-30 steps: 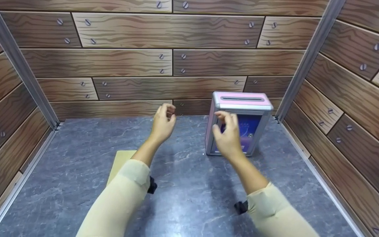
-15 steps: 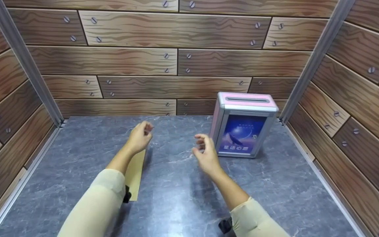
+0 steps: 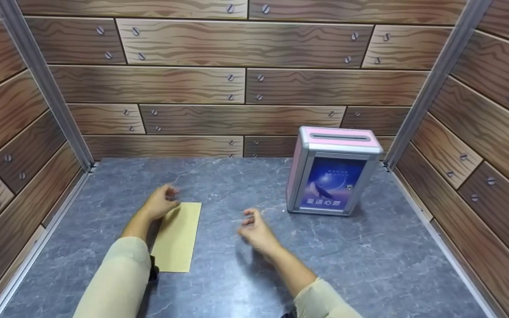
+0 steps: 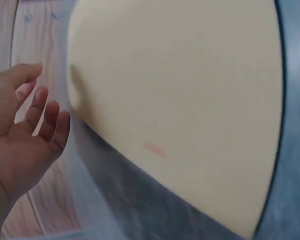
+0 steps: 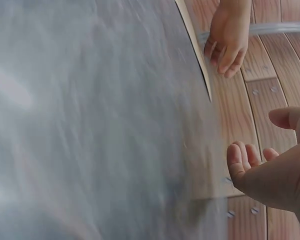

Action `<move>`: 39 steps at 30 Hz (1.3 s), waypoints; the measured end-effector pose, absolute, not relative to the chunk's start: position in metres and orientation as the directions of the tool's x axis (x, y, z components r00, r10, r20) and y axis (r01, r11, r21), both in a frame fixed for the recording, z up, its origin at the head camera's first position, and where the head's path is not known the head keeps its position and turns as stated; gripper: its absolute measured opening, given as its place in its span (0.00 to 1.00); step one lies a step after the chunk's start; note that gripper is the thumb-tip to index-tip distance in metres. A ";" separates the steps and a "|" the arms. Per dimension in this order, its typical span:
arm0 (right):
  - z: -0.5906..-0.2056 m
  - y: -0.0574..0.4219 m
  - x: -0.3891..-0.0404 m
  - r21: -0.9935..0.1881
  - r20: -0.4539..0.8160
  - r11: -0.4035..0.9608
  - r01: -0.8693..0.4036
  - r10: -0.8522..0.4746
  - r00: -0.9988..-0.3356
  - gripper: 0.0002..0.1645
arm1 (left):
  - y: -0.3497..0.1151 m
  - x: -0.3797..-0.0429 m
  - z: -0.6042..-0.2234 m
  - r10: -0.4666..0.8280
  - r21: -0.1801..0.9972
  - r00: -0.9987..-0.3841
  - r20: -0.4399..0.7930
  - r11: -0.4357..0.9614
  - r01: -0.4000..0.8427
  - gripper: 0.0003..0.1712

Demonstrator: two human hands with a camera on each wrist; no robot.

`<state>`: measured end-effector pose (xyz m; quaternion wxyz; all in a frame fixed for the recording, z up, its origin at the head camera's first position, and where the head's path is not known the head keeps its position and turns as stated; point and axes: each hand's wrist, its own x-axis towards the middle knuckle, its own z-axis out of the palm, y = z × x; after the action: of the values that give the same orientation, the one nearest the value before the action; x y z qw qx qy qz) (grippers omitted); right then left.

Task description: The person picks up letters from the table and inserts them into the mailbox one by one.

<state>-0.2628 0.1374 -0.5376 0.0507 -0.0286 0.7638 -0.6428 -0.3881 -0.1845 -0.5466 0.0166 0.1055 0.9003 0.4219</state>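
Observation:
A flat, pale yellow rectangular sheet, like an envelope (image 3: 178,240), lies on the grey marbled table. My left hand (image 3: 161,203) hovers at its far left corner, fingers loosely bent with nothing between them. In the left wrist view the left hand (image 4: 32,110) shows beside the edge of the yellow envelope (image 4: 180,90), which bears a faint reddish mark. My right hand (image 3: 258,232) is above the table to the right of the envelope, its fingers relaxed and holding nothing. The right wrist view shows the right hand (image 5: 275,165) with thumb and fingers apart.
A pink and silver box (image 3: 334,172) with a slot in its top and a blue whale picture on its front stands at the back right. Wood-patterned walls (image 3: 245,84) with metal corner strips enclose the grey table (image 3: 245,185) at the back and sides.
Both hands have moved left and nearer, and lower toward the table. The left hand has come to the envelope's far corner; the right hand has left the front of the box. The envelope shows more fully.

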 end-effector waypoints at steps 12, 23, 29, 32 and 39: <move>-0.556 0.101 -0.257 -0.992 -0.106 0.096 0.082 -0.272 -0.957 0.37 | -0.215 -0.384 -0.559 0.221 0.753 -0.975 -0.033 0.647 0.121 0.29; -0.561 0.069 -0.253 -0.977 -0.083 0.213 0.015 -0.314 -0.946 0.32 | -0.209 -0.385 -0.552 0.230 0.657 -0.961 -0.155 0.750 0.073 0.46; -0.562 0.070 -0.253 -0.910 -0.099 0.408 -0.072 -0.383 -0.918 0.33 | -0.203 -0.385 -0.551 0.246 0.640 -0.955 -0.168 0.764 0.084 0.38; -0.562 0.069 -0.253 -0.854 -0.110 0.506 -0.124 -0.408 -0.907 0.34 | -0.204 -0.384 -0.551 0.250 0.641 -0.955 -0.161 0.762 0.091 0.33; -0.560 0.064 -0.253 -0.746 -0.125 0.640 -0.184 -0.405 -0.906 0.35 | -0.206 -0.387 -0.552 0.231 0.643 -0.957 -0.173 0.763 0.068 0.31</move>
<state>-0.2532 0.0642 -0.5600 0.1417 -0.1647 0.8943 -0.3912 -0.3868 -0.2060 -0.5515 0.1219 0.0802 0.9310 0.3347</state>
